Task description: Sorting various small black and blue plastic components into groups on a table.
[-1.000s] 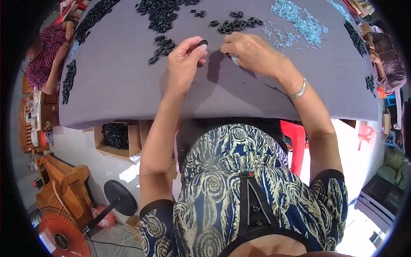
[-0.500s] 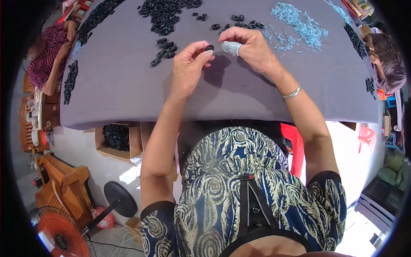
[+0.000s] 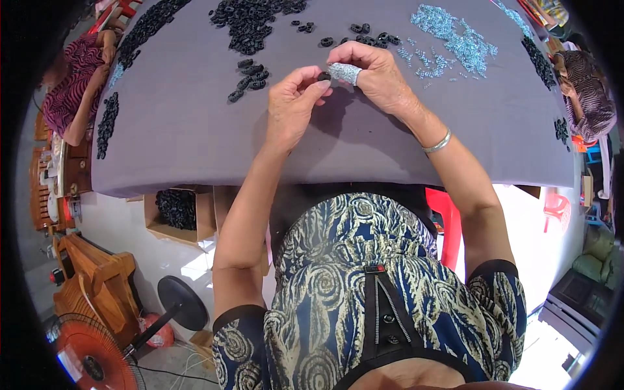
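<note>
Above the grey cloth, my left hand point(image 3: 292, 107) pinches a small black plastic part point(image 3: 324, 77) between thumb and fingers. My right hand point(image 3: 383, 78) is closed beside it, its fingertips nearly touching that part. A silvery-white wrapping point(image 3: 344, 73) covers the right thumb. Anything between the right fingertips is too small to make out. Beyond my left hand lies a group of black oval pieces point(image 3: 250, 81). More black rings point(image 3: 383, 39) rest just past my right hand. To their right spreads a pile of small silvery coil springs point(image 3: 455, 39), with loose ones nearer me.
A large heap of black parts point(image 3: 247, 26) sits at the table's far side. Other people sit at the left point(image 3: 81, 84) and right point(image 3: 585, 88) edges, with black pieces before them. Below the table are a cardboard box point(image 3: 179, 218) of black parts and an orange fan point(image 3: 91, 357).
My hands have come together: the left moved slightly right with the black part, and the right moved slightly left, closing the gap between them.
</note>
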The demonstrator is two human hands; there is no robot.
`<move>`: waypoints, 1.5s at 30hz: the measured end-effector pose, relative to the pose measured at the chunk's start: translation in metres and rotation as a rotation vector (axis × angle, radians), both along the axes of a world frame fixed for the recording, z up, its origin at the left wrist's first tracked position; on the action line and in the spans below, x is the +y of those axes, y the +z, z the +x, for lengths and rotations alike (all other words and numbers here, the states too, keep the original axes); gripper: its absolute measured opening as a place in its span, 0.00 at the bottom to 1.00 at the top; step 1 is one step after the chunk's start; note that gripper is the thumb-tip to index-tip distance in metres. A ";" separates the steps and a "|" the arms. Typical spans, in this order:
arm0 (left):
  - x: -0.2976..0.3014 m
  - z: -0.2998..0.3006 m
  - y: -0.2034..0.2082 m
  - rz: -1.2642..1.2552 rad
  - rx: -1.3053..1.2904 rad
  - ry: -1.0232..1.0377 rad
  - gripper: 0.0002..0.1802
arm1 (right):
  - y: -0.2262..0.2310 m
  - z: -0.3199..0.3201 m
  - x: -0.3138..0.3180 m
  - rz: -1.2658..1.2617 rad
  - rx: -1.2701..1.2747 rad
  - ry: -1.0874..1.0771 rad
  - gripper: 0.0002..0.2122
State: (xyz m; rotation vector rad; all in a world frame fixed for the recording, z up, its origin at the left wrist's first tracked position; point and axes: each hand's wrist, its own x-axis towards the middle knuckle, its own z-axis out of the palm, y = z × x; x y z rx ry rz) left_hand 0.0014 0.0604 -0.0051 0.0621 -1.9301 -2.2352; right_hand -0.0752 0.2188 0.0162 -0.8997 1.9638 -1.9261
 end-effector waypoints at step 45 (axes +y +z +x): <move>-0.010 -0.001 0.005 0.103 -0.040 0.137 0.12 | 0.007 -0.055 0.067 0.497 0.356 -0.310 0.06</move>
